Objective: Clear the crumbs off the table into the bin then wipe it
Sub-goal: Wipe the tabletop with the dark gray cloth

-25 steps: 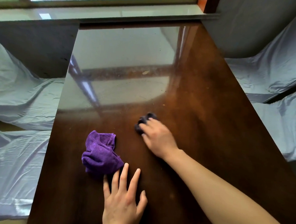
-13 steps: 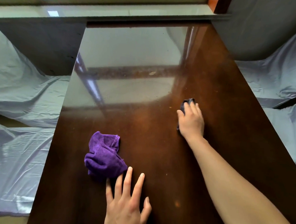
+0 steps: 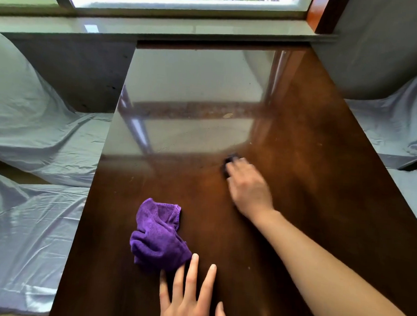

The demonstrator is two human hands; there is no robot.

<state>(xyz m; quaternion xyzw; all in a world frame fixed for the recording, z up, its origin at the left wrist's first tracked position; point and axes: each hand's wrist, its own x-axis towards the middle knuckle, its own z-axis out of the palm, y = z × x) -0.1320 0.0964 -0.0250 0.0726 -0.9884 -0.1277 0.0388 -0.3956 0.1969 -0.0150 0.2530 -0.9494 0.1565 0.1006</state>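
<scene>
Pressed flat on a small dark pad (image 3: 231,159) mid-table, the right hand (image 3: 250,189) could scatter crumbs (image 3: 228,115) off the table (image 3: 322,188) edge; left hand (image 3: 190,299) lies open beside the purple cloth (image 3: 157,237).

Single head cam, wide-angle, looking forward and down along the tabletop (image 3: 297,186) toward the far window (image 3: 186,2); close range.

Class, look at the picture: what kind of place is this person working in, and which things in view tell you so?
Probably an indoor seating nook by a window, perhaps a dining booth: a glossy wooden table runs up to a window sill, with cloth-covered seats on both sides.
</scene>
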